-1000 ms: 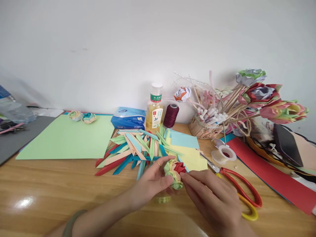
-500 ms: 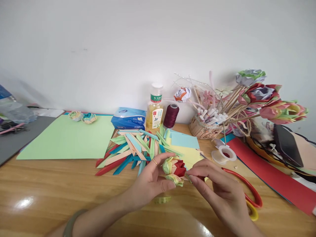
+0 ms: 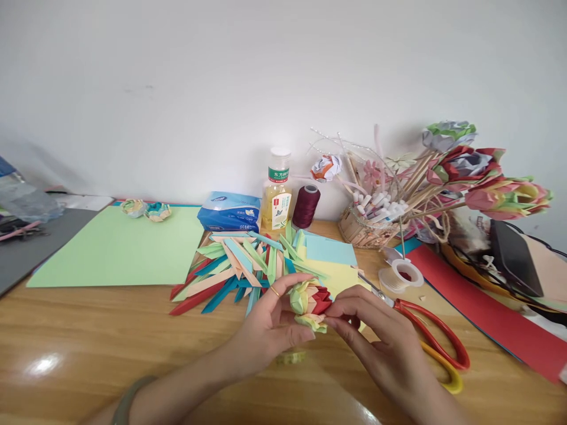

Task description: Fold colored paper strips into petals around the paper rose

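My left hand point(image 3: 274, 327) is closed around a folded paper flower point(image 3: 302, 300), thumb below and fingers above. Its petals are pale green, peach and dark red, and the red ones point(image 3: 322, 300) point right. My right hand point(image 3: 372, 330) pinches at that red end, thumb and forefinger pressed together against the flower. Whether a small piece is also between those fingertips is hidden. Behind both hands lies a heap of folded paper strips point(image 3: 234, 265) in red, blue, green and peach. A pale green ring-like object point(image 3: 291, 358) sits on the table below the flower, partly covered.
Large scissors point(image 3: 443, 330) with red and yellow handles lie at my right, beside a spool point(image 3: 401, 276). A basket point(image 3: 361, 227) of pens and paper flowers stands behind. Further left are maroon thread point(image 3: 306, 206), a bottle point(image 3: 277, 195), tissues point(image 3: 230, 211) and green paper point(image 3: 124, 254).
My right hand has moved slightly left, its fingertips going from just beside the paper flower to contact with its red end. More of the scissors shows. My left hand keeps its hold.
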Demonstrator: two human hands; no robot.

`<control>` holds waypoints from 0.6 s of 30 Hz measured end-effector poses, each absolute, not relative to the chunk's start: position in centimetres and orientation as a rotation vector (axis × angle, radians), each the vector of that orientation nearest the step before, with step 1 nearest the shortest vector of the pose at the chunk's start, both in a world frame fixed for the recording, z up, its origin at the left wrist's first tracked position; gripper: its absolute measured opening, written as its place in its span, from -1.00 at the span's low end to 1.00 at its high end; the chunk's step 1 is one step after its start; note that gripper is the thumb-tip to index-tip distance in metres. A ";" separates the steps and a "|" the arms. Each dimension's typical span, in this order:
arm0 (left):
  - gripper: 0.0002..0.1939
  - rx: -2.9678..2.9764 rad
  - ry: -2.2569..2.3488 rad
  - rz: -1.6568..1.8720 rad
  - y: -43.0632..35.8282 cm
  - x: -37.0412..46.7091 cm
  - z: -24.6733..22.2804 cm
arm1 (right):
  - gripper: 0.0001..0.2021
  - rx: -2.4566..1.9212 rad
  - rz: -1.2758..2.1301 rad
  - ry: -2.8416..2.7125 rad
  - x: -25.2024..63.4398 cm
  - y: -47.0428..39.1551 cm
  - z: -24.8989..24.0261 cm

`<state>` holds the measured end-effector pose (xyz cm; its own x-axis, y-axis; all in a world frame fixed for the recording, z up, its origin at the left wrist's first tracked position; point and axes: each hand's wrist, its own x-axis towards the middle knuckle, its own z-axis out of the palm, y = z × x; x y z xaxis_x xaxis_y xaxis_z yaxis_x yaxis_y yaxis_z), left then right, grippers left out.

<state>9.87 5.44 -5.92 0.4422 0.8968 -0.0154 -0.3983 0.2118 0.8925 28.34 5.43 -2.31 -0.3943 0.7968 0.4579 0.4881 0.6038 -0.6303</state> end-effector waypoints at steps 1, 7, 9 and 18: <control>-0.39 0.977 0.637 0.979 5.4 9.8 -5.9 | -0.88 -1.010 0.498 -2.092 28.4 5.4 -2.4; -0.37 0.995 0.675 0.959 5.5 9.8 -5.9 | -0.84 -1.019 0.435 -2.144 28.6 5.3 -2.8; -0.39 1.000 0.656 0.973 5.6 9.8 -6.0 | -0.87 -0.978 0.406 -2.140 28.6 5.3 -2.7; -0.40 0.952 0.586 0.988 5.5 9.8 -6.1 | -0.85 -0.883 0.120 -2.149 28.8 5.3 -2.7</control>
<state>9.81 5.47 -6.14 0.4540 0.8910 -0.0024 -0.4293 0.2211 0.8757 28.78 5.31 -2.68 -0.4428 0.6285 0.6395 0.5536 0.7527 -0.3564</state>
